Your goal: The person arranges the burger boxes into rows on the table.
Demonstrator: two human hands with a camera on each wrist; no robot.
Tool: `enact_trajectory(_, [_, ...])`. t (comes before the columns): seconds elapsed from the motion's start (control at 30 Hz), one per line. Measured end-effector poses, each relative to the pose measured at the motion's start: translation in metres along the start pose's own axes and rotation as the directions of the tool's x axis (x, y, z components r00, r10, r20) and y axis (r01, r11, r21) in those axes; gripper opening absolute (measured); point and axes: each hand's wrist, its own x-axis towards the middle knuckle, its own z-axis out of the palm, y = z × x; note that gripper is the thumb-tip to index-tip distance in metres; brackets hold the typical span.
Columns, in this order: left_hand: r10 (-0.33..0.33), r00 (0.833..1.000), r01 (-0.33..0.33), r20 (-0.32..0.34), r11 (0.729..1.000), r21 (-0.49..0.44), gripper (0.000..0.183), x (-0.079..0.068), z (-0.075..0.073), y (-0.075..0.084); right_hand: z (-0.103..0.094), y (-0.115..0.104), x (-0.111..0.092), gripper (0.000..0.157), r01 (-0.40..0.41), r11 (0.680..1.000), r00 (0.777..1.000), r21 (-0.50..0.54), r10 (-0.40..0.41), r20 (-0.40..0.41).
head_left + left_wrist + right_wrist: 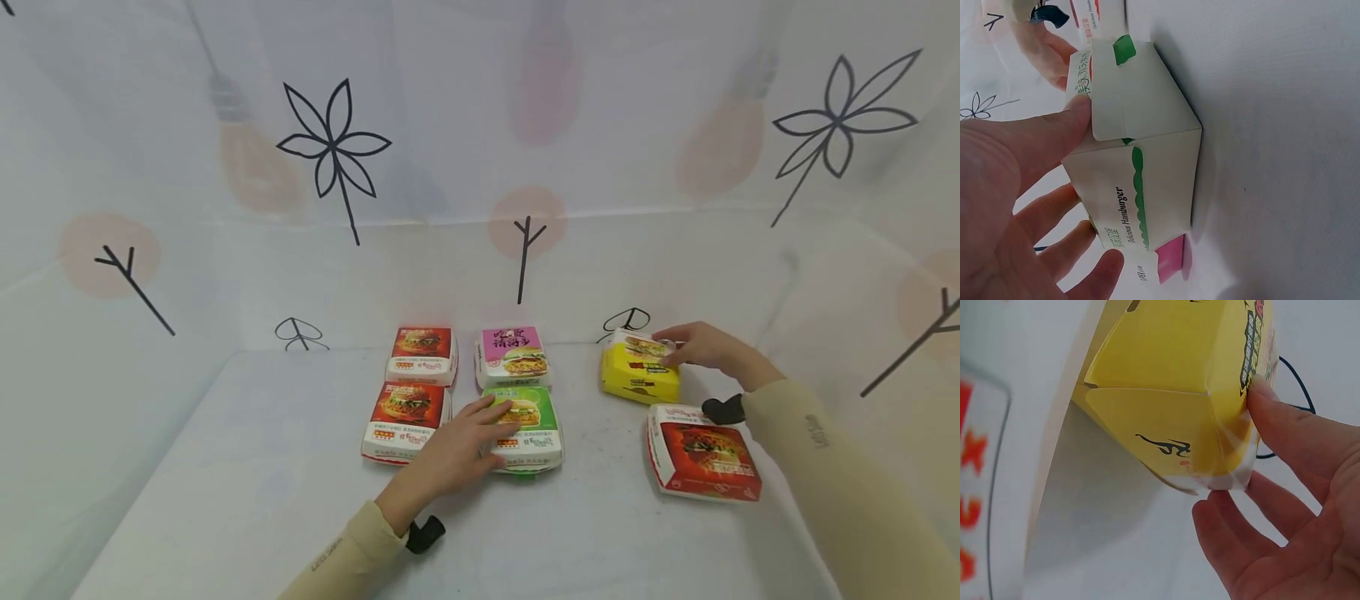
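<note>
My left hand [456, 450] rests on a green-and-white hamburger box [538, 433] in the middle of the table, its fingers spread over the top. The left wrist view shows the thumb [1075, 122] against the box's upper edge and the other fingers at its side. Over at the right, my right hand [716, 350] holds a yellow hamburger box [630, 375] by its corner. In the right wrist view the thumb [1269, 406] presses the top of the yellow box, with fingers behind its white edge.
Two red hamburger boxes, one behind [422, 346] the other [405, 412], stand left of the green box. A pink hamburger box [513, 358] sits just behind the green one. Nearer me at right lies another red box [705, 458]. A patterned white cloth [450, 167] hangs behind.
</note>
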Motion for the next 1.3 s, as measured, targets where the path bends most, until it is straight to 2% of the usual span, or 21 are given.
enact_trajectory(0.3, [0.012, 1.0, -0.012, -0.012, 1.0, -0.005, 0.054, 0.002, -0.003, 0.0, 0.008, -0.01, 0.009, 0.066, -0.006, 1.0, 1.0, 0.022, 0.006, -0.002])
enact_trajectory(0.43, [-0.003, 1.0, 0.003, -0.015, 1.0, -0.03, 0.052, 0.007, -0.013, 0.003, 0.011, -0.019, 0.012, 0.064, 0.015, 0.999, 1.0, 0.029, -0.014, -0.007])
enact_trajectory(0.53, [0.012, 0.999, -0.013, -0.033, 0.999, -0.032, 0.051, 0.015, -0.024, 0.006, 0.015, -0.025, 0.014, 0.063, 0.032, 0.999, 0.999, 0.034, -0.032, -0.012])
enact_trajectory(0.7, [0.06, 0.998, -0.061, -0.032, 0.997, -0.039, 0.052, 0.042, -0.04, 0.009, 0.019, -0.033, 0.015, 0.062, 0.065, 0.997, 0.998, 0.039, -0.064, -0.017])
enact_trajectory(0.87, [0.01, 0.999, -0.005, 0.047, 0.994, -0.113, 0.05, 0.079, -0.051, 0.013, 0.024, -0.039, 0.019, 0.062, 0.063, 0.997, 0.998, 0.04, -0.063, -0.023])
enact_trajectory(1.0, [-0.039, 0.995, 0.055, 0.097, 0.984, -0.169, 0.049, 0.11, -0.048, 0.012, 0.026, -0.041, 0.021, 0.062, 0.042, 0.998, 0.999, 0.04, -0.042, -0.012])
enact_trajectory(1.1, [-0.05, 0.991, 0.075, 0.124, 0.976, -0.203, 0.049, 0.129, -0.042, 0.012, 0.027, -0.042, 0.02, 0.061, 0.044, 0.998, 0.999, 0.037, -0.043, -0.009])
enact_trajectory(1.3, [-0.111, 0.979, 0.153, 0.171, 0.956, -0.252, 0.048, 0.159, -0.033, 0.012, 0.026, -0.044, 0.018, 0.059, 0.07, 0.997, 0.997, 0.022, -0.07, -0.017])
